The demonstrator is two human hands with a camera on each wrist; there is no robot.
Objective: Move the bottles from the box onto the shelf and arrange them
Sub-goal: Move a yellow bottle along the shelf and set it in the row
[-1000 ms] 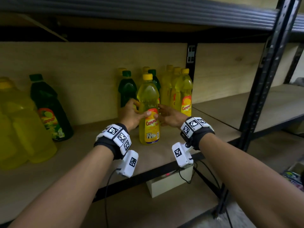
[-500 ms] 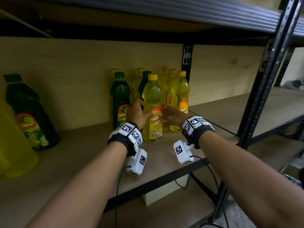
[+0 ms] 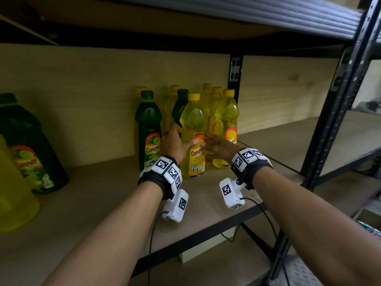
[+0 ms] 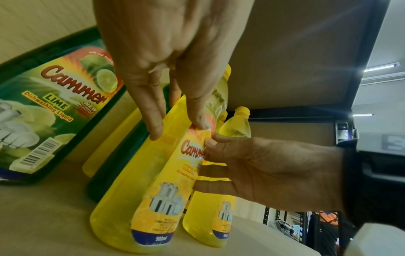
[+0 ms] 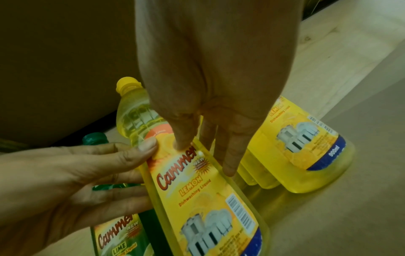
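A yellow lemon dish-soap bottle point(image 3: 192, 124) point(image 4: 153, 199) point(image 5: 208, 190) stands upright on the wooden shelf board point(image 3: 103, 203), in front of a cluster of like bottles. My left hand point(image 3: 182, 137) point(image 4: 177, 128) holds its left side, thumb on the front label and fingers reaching behind. My right hand point(image 3: 208, 141) point(image 5: 206, 157) holds the right side the same way. A green lime bottle point(image 3: 148, 129) stands just left of it. Another yellow bottle point(image 3: 226, 120) stands just right, with several more behind.
A large green jug point(image 3: 26, 145) and a large yellow jug point(image 3: 12, 193) stand at the shelf's left. The black upright post point(image 3: 334, 100) bounds the bay on the right. The upper shelf point(image 3: 247, 15) hangs low overhead. A pale box point(image 3: 206, 246) sits below.
Both hands have slid the yellow bottle back and to the right, closer to the row of bottles. The head view has shifted, and the grips are unchanged.
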